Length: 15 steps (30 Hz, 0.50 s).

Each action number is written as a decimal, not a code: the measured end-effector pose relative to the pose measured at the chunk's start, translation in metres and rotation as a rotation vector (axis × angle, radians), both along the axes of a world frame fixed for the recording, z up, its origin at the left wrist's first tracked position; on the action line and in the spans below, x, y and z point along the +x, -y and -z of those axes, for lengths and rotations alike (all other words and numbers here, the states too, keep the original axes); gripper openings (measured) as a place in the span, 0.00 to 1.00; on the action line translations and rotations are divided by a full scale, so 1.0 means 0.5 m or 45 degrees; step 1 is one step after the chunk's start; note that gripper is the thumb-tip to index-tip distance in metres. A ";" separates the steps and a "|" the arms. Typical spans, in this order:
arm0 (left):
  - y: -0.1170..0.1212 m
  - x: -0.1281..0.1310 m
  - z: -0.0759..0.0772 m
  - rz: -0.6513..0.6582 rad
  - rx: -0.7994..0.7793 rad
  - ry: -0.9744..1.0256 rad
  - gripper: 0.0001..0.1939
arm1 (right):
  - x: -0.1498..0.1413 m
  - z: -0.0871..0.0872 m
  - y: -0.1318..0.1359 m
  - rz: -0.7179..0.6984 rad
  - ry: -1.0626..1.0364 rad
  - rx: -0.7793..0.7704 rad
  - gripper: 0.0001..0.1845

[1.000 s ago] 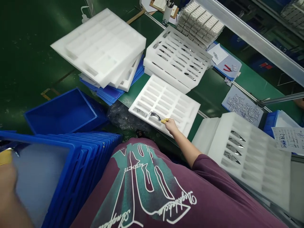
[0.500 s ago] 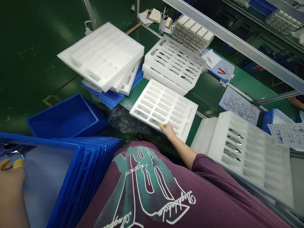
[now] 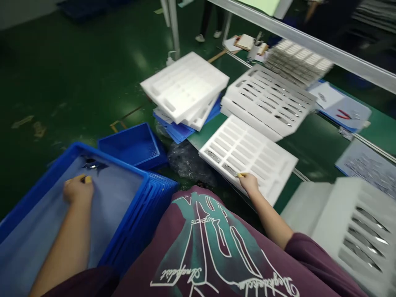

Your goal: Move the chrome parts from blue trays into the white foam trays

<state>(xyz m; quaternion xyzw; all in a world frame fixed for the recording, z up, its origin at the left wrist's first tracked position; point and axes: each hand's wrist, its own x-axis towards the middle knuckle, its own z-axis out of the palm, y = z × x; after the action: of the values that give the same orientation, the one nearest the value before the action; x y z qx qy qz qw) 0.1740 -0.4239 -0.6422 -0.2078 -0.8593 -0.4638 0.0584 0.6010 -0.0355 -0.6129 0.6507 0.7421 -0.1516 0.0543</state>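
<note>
My left hand (image 3: 78, 189), with yellow finger covers, reaches into a blue bin (image 3: 123, 175) with a pale lining. Its fingers are curled together beside a few shiny dark metal pieces (image 3: 94, 166); a dark bit shows between them, too blurred to name. On the right, my right hand (image 3: 249, 182) is closed at the near edge of a white foam tray (image 3: 275, 165) with rows of slots. Its covered fingertips pinch the end of a curved shiny metal piece (image 3: 230, 170) lying in a slot. Another curved metal piece (image 3: 213, 156) lies in the slot to its left.
Filled foam trays (image 3: 262, 97) are stacked behind, and white foam trays (image 3: 188, 82) lie on blue sheets to the left. A blue box (image 3: 130, 144) sits beyond the bin stack. Foam with metal pieces (image 3: 365, 198) stands at right. Red-handled pliers (image 3: 344, 114) lie farther back.
The view has swung left, so the bench things sit farther right. My left hand shows more fully inside the bin, near the metal pieces. My right hand stays at the same tray slot.
</note>
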 end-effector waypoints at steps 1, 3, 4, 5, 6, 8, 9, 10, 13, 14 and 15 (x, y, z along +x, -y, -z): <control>0.020 -0.013 0.036 -0.236 -0.115 0.026 0.24 | 0.001 0.002 0.001 0.008 -0.068 0.031 0.15; 0.052 -0.033 0.096 -0.496 -0.191 0.022 0.21 | -0.005 0.001 0.007 0.040 -0.217 0.050 0.15; 0.061 -0.040 0.118 -0.529 -0.199 0.000 0.19 | -0.012 -0.001 0.013 0.059 -0.285 0.038 0.15; 0.066 -0.044 0.133 -0.502 -0.178 -0.039 0.16 | -0.022 -0.004 0.022 0.072 -0.348 0.020 0.15; 0.068 -0.048 0.143 -0.452 -0.147 -0.076 0.14 | -0.033 -0.007 0.031 0.079 -0.402 0.000 0.15; 0.064 -0.053 0.151 -0.405 -0.057 -0.034 0.12 | -0.058 -0.015 0.051 0.077 -0.487 -0.033 0.14; 0.060 -0.057 0.152 -0.430 0.015 0.064 0.12 | -0.069 -0.017 0.060 0.070 -0.524 -0.047 0.15; 0.056 -0.062 0.152 -0.482 0.096 0.182 0.13 | -0.080 -0.019 0.068 0.061 -0.559 -0.058 0.16; 0.050 -0.086 0.156 -0.617 0.295 0.509 0.17 | -0.101 -0.018 0.086 -0.001 -0.656 -0.101 0.19; 0.049 -0.096 0.157 -0.625 0.335 0.587 0.18 | -0.106 -0.016 0.091 -0.032 -0.683 -0.119 0.19; 0.047 -0.107 0.158 -0.608 0.360 0.652 0.18 | -0.109 -0.013 0.095 -0.063 -0.704 -0.138 0.20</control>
<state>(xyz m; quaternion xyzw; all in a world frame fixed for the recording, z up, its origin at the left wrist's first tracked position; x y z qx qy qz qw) 0.1206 -0.4475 -0.7213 0.1310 -0.7977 -0.5881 -0.0236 0.5464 -0.0830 -0.6063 0.5624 0.7353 -0.3613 -0.1119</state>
